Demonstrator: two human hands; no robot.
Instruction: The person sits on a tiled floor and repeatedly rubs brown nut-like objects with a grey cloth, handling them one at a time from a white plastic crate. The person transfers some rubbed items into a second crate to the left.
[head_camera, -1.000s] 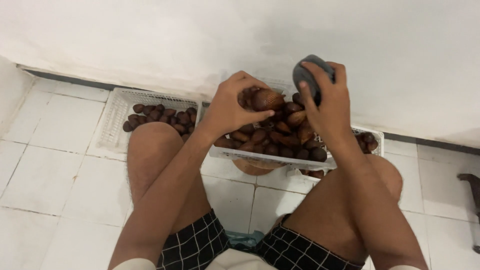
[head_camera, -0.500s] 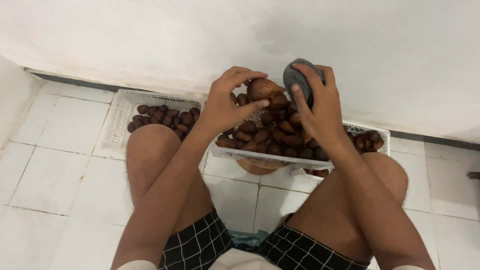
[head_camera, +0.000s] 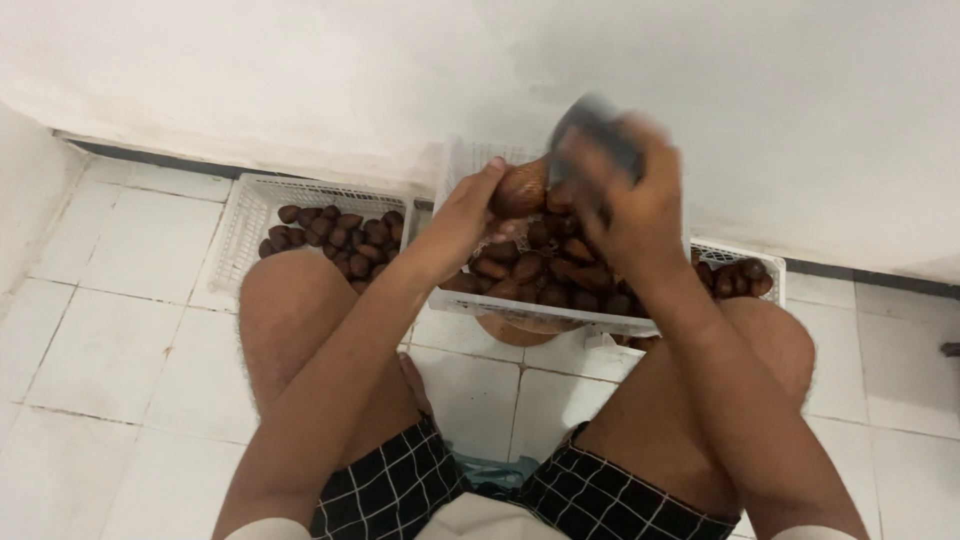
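While our left hand (head_camera: 470, 215) pinches a brown scaly fruit (head_camera: 520, 188) above the middle white basket (head_camera: 520, 312), our right hand (head_camera: 620, 200), fingers curled tight around a dark brush (head_camera: 590, 120), has dropped from beside it onto it, blurred mid-scrub.

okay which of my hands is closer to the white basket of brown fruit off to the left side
Left. Your left hand holds a brown fruit just right of that left basket. Your right hand, gripping a dark grey tool, is farther right, over the middle basket.
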